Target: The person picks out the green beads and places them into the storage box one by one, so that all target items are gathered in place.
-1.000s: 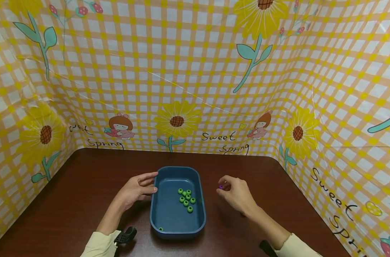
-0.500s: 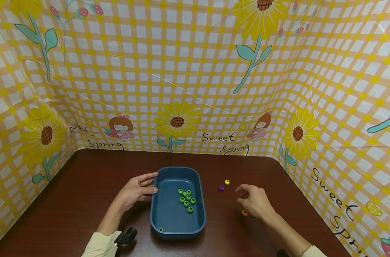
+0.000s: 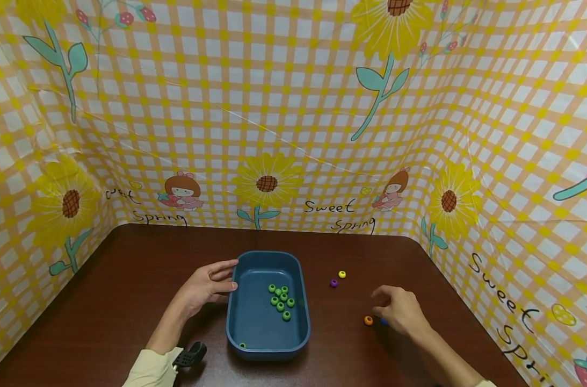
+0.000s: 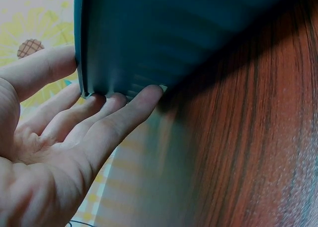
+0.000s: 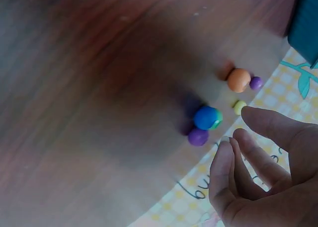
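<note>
A blue rectangular box (image 3: pixel 267 352) stands mid-table with several green beads (image 3: pixel 286 316) inside, one apart in its near left corner. My left hand (image 3: pixel 207 286) rests with nearly straight fingers against the box's left side. To the right of the box, my right hand (image 3: pixel 400 312) hovers low over the table, thumb and fingertips apart with nothing between them. Nearest to it are a blue bead (image 5: pixel 204 117), partly hidden in the head view, and an orange bead (image 3: pixel 368 321). Beside the blue bead lie a purple bead (image 5: pixel 198 136) and a green bead (image 5: pixel 217 118).
A yellow bead (image 3: pixel 342 274) and another purple bead (image 3: pixel 334 283) lie on the dark brown table (image 3: pixel 167 247) right of the box. A checkered, flower-printed cloth (image 3: pixel 293 123) rises behind the table and along both sides.
My right hand has let go of the purple bead near the yellow one and moved right and nearer to me, uncovering the yellow and orange beads. My left hand stays at the box.
</note>
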The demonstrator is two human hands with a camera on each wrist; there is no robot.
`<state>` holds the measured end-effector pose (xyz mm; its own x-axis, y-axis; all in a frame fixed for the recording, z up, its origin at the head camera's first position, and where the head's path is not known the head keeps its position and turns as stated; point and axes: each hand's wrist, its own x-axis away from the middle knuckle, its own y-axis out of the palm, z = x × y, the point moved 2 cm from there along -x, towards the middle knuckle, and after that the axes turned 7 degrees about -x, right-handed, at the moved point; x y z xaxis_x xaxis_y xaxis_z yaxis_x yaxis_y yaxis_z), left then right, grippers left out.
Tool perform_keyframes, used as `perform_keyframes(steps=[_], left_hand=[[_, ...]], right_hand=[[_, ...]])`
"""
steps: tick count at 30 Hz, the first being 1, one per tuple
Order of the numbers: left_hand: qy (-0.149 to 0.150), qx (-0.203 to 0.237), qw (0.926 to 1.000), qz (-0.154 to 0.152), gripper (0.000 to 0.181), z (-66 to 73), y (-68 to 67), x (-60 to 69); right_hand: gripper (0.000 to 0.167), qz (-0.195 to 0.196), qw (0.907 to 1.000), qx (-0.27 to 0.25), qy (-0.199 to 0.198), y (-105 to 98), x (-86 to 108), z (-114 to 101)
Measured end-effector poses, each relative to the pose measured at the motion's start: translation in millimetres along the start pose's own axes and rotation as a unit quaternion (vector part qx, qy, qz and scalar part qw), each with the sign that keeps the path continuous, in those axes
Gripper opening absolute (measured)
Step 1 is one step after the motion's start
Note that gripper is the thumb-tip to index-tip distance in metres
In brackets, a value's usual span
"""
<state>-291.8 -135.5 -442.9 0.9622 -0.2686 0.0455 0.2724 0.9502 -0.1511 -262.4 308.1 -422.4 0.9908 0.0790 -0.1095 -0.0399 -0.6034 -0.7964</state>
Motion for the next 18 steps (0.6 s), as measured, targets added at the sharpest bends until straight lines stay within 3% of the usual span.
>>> perform_keyframes(steps=[8,18], left_hand=[[0.0,0.003,1.0,-0.003,0.063,-0.3,-0.8,-0.6],[0.003,0.006,0.9999,-0.008,0.065,-1.4,-1.5,-0.5]], right_hand=[[0.014,0.003,0.9998,0.017,0.001,1.1,1.3,10.1],[0.015,-0.003,0.9996,0.025,0.014,4.5,2.7,14.7]])
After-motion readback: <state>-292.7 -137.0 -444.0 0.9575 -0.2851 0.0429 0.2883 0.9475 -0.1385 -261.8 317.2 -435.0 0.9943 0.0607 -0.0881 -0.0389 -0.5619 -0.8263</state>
